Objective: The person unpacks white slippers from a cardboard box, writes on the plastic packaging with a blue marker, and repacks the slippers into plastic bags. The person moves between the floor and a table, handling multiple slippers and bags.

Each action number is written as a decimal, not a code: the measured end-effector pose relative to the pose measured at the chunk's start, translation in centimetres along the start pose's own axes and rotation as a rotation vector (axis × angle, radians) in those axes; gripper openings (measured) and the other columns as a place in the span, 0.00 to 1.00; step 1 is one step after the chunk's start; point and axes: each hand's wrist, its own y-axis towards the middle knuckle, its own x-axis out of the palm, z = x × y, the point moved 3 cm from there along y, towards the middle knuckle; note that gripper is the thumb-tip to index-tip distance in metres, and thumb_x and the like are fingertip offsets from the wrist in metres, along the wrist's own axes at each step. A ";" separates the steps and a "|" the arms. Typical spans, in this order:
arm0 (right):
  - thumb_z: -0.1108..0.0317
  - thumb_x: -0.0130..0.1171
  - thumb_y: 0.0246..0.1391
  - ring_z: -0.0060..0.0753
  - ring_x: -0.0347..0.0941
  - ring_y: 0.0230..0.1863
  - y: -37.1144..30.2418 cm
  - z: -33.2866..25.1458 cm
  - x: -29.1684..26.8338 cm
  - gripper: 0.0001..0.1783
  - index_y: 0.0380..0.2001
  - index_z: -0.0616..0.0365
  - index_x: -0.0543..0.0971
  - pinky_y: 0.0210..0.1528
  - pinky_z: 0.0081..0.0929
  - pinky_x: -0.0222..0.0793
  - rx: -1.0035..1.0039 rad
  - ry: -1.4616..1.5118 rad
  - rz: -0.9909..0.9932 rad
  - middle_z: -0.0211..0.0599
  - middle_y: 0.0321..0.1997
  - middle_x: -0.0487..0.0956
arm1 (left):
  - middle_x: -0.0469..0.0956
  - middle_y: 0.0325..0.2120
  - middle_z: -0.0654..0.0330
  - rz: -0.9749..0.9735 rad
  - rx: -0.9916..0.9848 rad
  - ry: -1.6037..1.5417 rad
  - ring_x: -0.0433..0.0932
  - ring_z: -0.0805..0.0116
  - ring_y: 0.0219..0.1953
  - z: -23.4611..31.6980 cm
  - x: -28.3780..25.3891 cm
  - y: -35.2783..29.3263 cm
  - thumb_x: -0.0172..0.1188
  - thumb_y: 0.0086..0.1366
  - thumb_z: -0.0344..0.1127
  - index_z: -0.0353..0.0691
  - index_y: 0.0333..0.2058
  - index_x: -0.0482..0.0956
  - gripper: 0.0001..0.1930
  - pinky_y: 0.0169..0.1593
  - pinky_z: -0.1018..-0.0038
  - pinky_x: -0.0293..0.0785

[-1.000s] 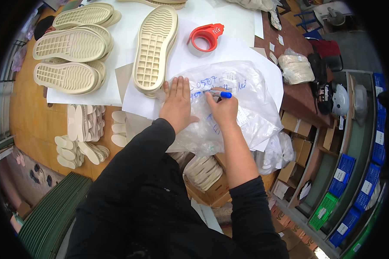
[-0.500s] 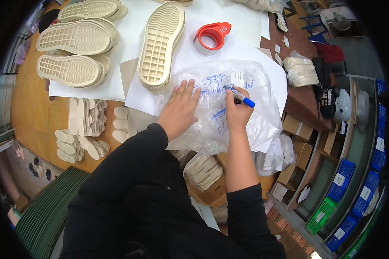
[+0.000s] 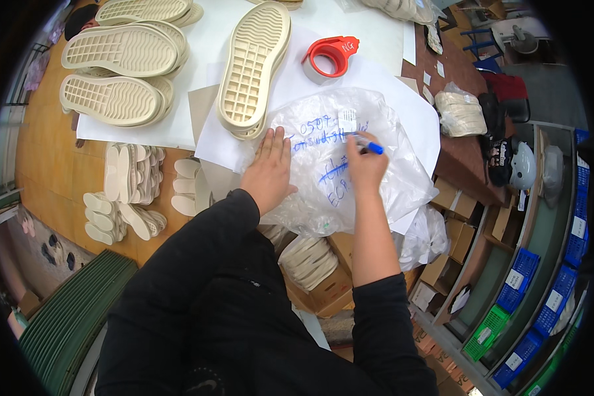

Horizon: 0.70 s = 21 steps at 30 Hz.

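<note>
A clear plastic bag (image 3: 383,178) lies flat on white paper at the table's near edge, with blue handwriting and struck-through lines on it. My left hand (image 3: 268,173) rests on the bag's left side, fingers stretched out and pressing it down. In my right hand (image 3: 367,165) is a blue marker (image 3: 371,144), its tip over the upper lines of writing. Just beyond my left fingers lies a cream shoe sole (image 3: 249,79), tread up. A red tape dispenser (image 3: 330,56) with a roll of tape sits beyond the bag.
Stacked cream soles (image 3: 112,102) stand at the table's far left; more soles (image 3: 133,173) lie on the floor below. An open cardboard box (image 3: 333,284) with wrapped pieces is under the near edge. Shelves with blue crates (image 3: 518,280) stand on the right.
My right hand has moved slightly right and down with the marker. A line now strikes through the upper writing. My left hand has shifted a little left, and the view has shifted slightly.
</note>
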 end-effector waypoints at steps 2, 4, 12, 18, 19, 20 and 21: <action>0.62 0.71 0.49 0.30 0.75 0.24 -0.5 -0.3 1.0 0.15 0.38 0.57 0.85 0.31 0.28 0.72 -0.117 -0.033 -0.235 0.35 0.25 0.82 | 0.47 0.71 0.36 0.012 0.004 -0.016 0.47 0.42 0.74 0.0 -0.1 -0.1 0.72 0.55 0.50 0.24 0.68 0.54 0.52 0.74 0.57 0.49; 0.62 0.71 0.50 0.30 0.75 0.24 -0.3 -0.5 0.2 0.14 0.38 0.56 0.85 0.31 0.28 0.72 -0.109 -0.065 -0.038 0.35 0.26 0.82 | 0.48 0.71 0.36 0.044 0.021 -0.046 0.48 0.42 0.74 -0.1 -0.5 -0.3 0.72 0.55 0.48 0.26 0.67 0.56 0.50 0.74 0.56 0.50; 0.66 0.69 0.52 0.19 0.72 0.23 -0.4 -1.2 -1.9 0.13 0.40 0.61 0.83 0.28 0.21 0.68 -0.040 0.156 -0.004 0.31 0.27 0.83 | 0.55 0.68 0.35 0.127 0.221 -0.129 0.52 0.40 0.72 1.0 -1.5 -3.3 0.71 0.55 0.40 0.33 0.57 0.74 0.32 0.72 0.53 0.54; 0.69 0.69 0.53 0.17 0.73 0.29 -6.1 -3.5 2.1 0.13 0.41 0.61 0.83 0.33 0.19 0.69 -0.041 0.246 -0.202 0.31 0.32 0.82 | 0.53 0.68 0.33 0.057 0.089 -0.062 0.51 0.35 0.72 0.7 -0.6 -3.7 0.70 0.55 0.41 0.36 0.59 0.73 0.34 0.72 0.49 0.51; 0.71 0.69 0.53 0.18 0.74 0.32 -6.4 -3.9 2.4 0.12 0.41 0.61 0.82 0.35 0.19 0.71 -0.033 0.197 -0.242 0.32 0.35 0.82 | 0.52 0.68 0.33 0.068 0.089 -0.065 0.51 0.35 0.72 0.7 -0.5 -3.6 0.70 0.55 0.41 0.36 0.60 0.72 0.34 0.72 0.49 0.51; 0.71 0.69 0.53 0.17 0.74 0.32 -6.8 -4.3 2.5 0.12 0.41 0.61 0.83 0.35 0.19 0.71 -0.012 0.190 -0.269 0.33 0.35 0.83 | 0.51 0.68 0.32 0.054 0.086 -0.070 0.50 0.35 0.72 0.7 -0.4 -3.6 0.70 0.55 0.41 0.36 0.60 0.72 0.35 0.72 0.49 0.51; 0.71 0.69 0.53 0.17 0.74 0.32 -6.9 -4.7 2.5 0.12 0.41 0.61 0.83 0.35 0.19 0.71 0.011 0.182 -0.297 0.33 0.36 0.83 | 0.51 0.69 0.32 0.042 0.082 -0.074 0.50 0.35 0.72 0.6 -0.3 -3.6 0.70 0.55 0.41 0.36 0.61 0.71 0.35 0.72 0.49 0.50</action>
